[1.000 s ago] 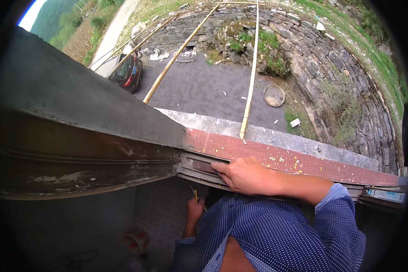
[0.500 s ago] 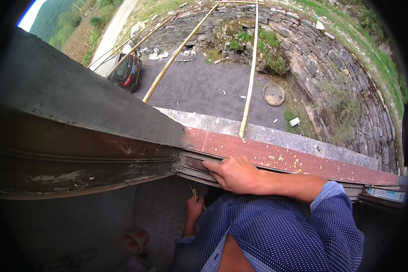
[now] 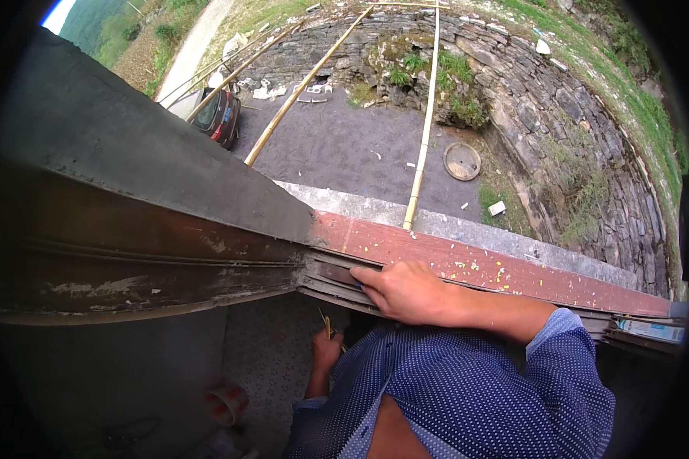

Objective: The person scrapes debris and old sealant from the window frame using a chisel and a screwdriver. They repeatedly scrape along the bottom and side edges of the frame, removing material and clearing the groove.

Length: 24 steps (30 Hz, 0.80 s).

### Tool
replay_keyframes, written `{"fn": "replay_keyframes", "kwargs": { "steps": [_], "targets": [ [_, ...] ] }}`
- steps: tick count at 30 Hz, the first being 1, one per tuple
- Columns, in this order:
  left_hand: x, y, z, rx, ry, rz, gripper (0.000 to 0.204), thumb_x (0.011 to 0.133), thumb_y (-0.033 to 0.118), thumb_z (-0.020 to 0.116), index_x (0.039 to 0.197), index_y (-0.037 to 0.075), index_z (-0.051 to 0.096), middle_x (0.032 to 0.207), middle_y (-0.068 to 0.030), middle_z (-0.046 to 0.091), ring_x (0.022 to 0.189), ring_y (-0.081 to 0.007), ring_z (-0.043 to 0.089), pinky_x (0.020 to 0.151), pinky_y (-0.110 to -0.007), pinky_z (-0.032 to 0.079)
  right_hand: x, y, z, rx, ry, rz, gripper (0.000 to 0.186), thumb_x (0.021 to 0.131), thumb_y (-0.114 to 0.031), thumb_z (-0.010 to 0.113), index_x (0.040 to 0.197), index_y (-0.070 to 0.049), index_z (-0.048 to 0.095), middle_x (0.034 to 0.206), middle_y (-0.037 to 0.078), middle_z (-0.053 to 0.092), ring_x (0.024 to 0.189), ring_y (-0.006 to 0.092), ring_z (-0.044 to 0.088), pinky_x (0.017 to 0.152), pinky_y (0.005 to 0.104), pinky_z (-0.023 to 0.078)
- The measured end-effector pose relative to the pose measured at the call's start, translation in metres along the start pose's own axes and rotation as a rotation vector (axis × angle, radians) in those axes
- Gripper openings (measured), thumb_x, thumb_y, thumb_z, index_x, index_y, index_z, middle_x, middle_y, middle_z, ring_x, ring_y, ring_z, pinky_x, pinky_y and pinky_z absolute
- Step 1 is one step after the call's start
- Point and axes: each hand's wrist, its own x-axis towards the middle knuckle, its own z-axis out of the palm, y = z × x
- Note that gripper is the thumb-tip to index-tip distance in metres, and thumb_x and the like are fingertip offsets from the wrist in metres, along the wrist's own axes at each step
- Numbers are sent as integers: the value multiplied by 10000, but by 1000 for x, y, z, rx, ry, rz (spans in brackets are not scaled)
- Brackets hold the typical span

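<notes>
My right hand (image 3: 409, 292) reaches across in front of me and rests on the dark window-frame track (image 3: 331, 273), close to its left corner. Its fingers are bent and drawn together over the track, the index finger pointing left. A small blue spot shows by the fingertips; what they pinch is mostly hidden. Lower down, inside the window, my left hand (image 3: 327, 350) is closed around a slim yellow tool (image 3: 328, 327) held upright, with a thin grey tip at its top. It looks like a cutter, but is too small to be certain.
White and yellow crumbs lie on the reddish sill (image 3: 436, 254). A blue-and-white tube (image 3: 651, 330) lies at the track's right end. Bamboo poles (image 3: 422, 164) slope outward above a yard with a parked car (image 3: 220, 118). A red-and-white bucket (image 3: 226, 404) stands on the floor inside.
My right fingertips have shifted slightly to the right along the track, and a blue spot now shows beside them. My left hand keeps its hold on the yellow tool.
</notes>
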Motion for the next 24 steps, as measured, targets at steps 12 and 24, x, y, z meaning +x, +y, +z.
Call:
{"fn": "replay_keyframes", "kwargs": {
  "steps": [12, 24],
  "targets": [
    [1, -7, 5, -2, 11, -12, 215, 779, 165, 657, 810, -43, 614, 671, -193, 621, 609, -302, 616, 618, -432, 475, 6, -13, -10, -25, -65, 52, 301, 913, -210, 519, 1167, -87, 623, 753, 228, 670, 697, 424, 666, 617, 541, 526],
    [5, -7, 2, 19, 5, 15, 236, 776, 175, 658, 880, -37, 640, 717, -212, 637, 661, -340, 642, 644, -441, 484, -1, -4, -2, 142, 6, 23, 305, 928, -207, 529, 1186, -71, 619, 771, 253, 666, 712, 454, 660, 635, 556, 532]
  ]
}}
